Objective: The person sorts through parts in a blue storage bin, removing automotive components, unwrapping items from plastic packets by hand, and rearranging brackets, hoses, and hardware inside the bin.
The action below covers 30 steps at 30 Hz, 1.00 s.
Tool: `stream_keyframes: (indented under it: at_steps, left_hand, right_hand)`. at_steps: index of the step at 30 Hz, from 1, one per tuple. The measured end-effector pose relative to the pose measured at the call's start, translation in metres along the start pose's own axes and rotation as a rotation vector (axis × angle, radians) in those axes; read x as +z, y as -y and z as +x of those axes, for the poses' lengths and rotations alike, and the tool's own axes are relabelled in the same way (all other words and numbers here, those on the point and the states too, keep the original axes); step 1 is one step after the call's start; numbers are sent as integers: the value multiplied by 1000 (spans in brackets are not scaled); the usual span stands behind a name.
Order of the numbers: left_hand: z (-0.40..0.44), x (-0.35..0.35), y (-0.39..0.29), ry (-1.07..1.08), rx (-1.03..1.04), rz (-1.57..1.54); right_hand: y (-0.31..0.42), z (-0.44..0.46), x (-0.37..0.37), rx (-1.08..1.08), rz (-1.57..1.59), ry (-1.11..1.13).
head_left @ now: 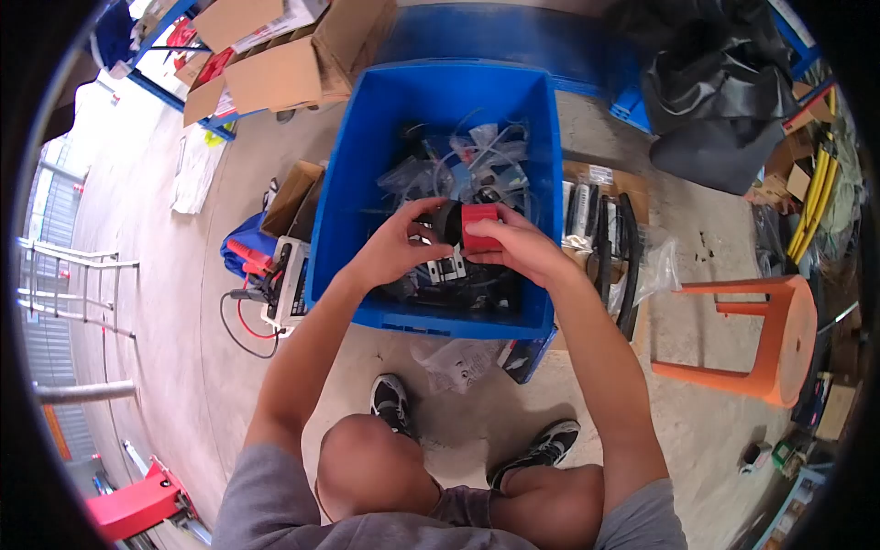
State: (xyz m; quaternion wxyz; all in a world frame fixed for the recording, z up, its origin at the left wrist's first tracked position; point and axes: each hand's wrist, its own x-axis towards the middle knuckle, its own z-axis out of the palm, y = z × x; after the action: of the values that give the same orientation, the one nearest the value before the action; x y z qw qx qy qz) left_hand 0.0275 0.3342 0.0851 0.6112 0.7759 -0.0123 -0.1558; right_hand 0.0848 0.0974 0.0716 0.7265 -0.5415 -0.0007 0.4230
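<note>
One right hand (pixel 524 246) pinching the red end and one left hand (pixel 396 247) with fingers curled about the black end of a cylinder (pixel 479 228), above the bin (pixel 449 96) between its side edges, droppable among loose parts (pixel 495 174) should grip slacken.

Workshop or parts store, can't tell which. Bare grey concrete floor (pixel 197 312), ribbed grey metal wall (pixel 60 344) far left. Blue metal rack (pixel 160 92) upper left, open brown cardboard box (pixel 273 78) beside it. Large blue plastic bin (pixel 367 105) full of loose hardware and clear bags (pixel 403 176). White boxy unit with red and black leads (pixel 293 284) next to bin. Bulky red metal equipment (pixel 137 504) lower left, long yellow tubes (pixel 819 188) right.
</note>
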Motion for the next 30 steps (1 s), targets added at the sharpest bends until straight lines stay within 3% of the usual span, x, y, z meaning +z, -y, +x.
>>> stream_keyframes:
  at_steps: [3, 5, 7, 9, 11, 13, 14, 15, 18, 20, 23, 25, 27, 30]
  left_hand:
    - [8, 13, 7, 30, 62, -255]
    - [8, 18, 1, 80, 16, -321]
    - [7, 27, 1, 100, 4, -604]
    - [6, 37, -2, 86, -28, -625]
    - [10, 43, -1, 140, -76, -777]
    - [13, 49, -2, 166, -113, -835]
    - [14, 53, -4, 175, -149, -895]
    - [14, 59, -5, 181, -188, -956]
    - [16, 75, -21, 195, -95, -839]
    - [16, 83, -36, 217, -41, -762]
    - [25, 97, -53, 427, -25, -908]
    - [38, 104, -58, 639, -234, -1017]
    - [39, 123, -74, 614, -207, -1017]
    - [45, 146, -87, 463, -264, -776]
  right_hand:
    - [14, -39, -19, -65, 82, 22]
    - [27, -69, -38, -161, 144, -59]
    - [36, -92, -69, -251, 173, -178]
    - [40, -108, -93, -310, 181, -252]
    - [34, -115, -119, -305, 19, -408]
    - [21, -116, -142, -228, -457, -621]
    - [-8, -108, -178, -295, -783, -715]
    - [-10, -114, -176, -109, -1030, -799]
    - [-53, -104, -179, 13, -1231, -828]
    - [-83, -90, -177, -81, -1283, -692]
    - [-126, -66, -180, -188, -1260, -725]
    - [-132, -63, -177, -181, -1364, -673]
    - [-137, -61, -176, -166, -1464, -618]
    - [-145, -58, -177, -201, -1448, -630]
